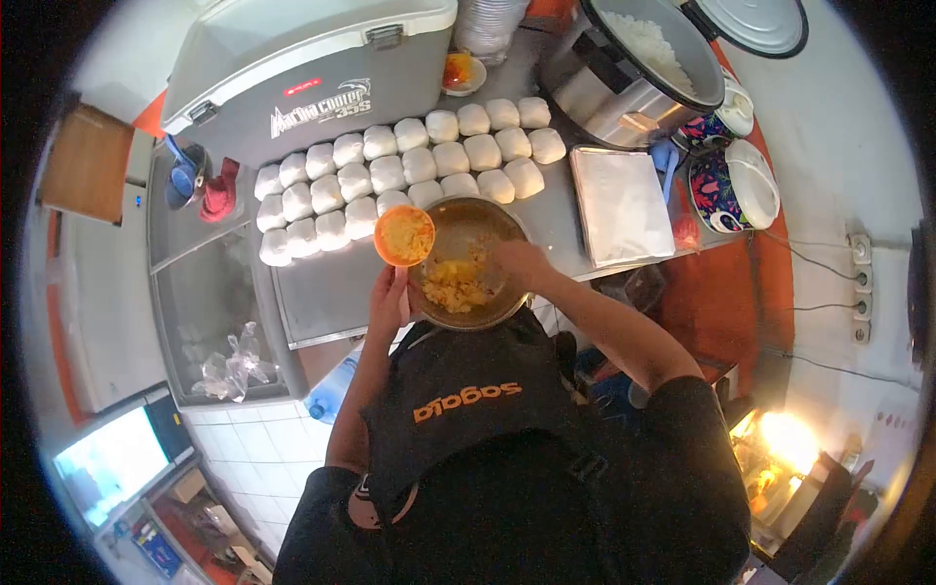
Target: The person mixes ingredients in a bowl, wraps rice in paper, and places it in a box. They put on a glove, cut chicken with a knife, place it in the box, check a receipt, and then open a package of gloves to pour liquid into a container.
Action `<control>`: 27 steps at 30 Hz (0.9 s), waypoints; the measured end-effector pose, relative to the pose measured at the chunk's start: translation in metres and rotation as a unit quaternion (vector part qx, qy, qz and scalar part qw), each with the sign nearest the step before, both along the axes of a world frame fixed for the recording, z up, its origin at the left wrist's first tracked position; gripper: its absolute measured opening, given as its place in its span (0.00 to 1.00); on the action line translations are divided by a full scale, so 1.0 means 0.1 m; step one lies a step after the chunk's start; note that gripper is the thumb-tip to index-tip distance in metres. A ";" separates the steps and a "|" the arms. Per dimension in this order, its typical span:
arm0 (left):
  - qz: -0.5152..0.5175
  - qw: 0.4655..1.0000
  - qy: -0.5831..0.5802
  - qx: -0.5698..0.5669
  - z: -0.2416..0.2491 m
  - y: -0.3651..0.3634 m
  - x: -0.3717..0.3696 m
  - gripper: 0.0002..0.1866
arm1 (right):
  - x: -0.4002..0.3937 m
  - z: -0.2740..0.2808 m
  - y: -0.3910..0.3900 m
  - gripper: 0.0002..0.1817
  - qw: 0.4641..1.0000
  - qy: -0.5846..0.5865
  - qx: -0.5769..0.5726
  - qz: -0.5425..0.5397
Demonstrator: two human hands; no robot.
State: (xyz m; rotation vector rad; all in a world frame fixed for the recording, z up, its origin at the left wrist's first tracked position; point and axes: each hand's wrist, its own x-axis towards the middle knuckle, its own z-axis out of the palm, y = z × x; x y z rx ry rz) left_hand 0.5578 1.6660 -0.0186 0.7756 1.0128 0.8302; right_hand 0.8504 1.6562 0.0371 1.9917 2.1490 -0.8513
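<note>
My left hand is closed round the handle of a round orange scoop, which is heaped with a crumbly yellow-orange food. The scoop is at the left rim of a wide metal bowl. Loose yellow food lies in the bottom of the bowl, close to my body. Over the bowl's right side is my right hand, its fingers blurred and pointing inward; whether they hold anything cannot be made out. Rows of white wrapped parcels stand just beyond the bowl.
A grey cooler box stands behind the parcels. To the right are a stack of wrapping sheets, a large rice pot with white rice, and patterned containers. A small plate with orange food sits at the back.
</note>
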 end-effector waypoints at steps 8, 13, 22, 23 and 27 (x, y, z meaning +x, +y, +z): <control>0.044 0.999 -0.015 0.005 0.24 -0.05 0.11 0.16 | 0.09 0.41 -0.19 0.17 0.986 -0.093 -0.098 -0.099; 0.051 0.998 -0.028 0.008 0.21 -0.08 0.14 0.16 | -0.41 -0.05 -0.33 0.14 0.981 -0.003 -0.148 0.126; 0.069 0.997 -0.033 -0.017 0.31 -0.07 0.09 0.15 | -0.35 -0.67 -0.36 0.12 0.883 0.390 -0.040 -0.258; 0.071 0.997 -0.016 -0.008 0.42 -0.07 0.10 0.15 | -0.27 -0.55 -0.38 0.11 0.884 0.398 -0.032 -0.244; 0.034 0.985 0.148 0.080 0.37 -0.05 0.08 0.16 | -0.17 -0.06 -0.41 0.11 0.836 0.402 -0.083 -0.364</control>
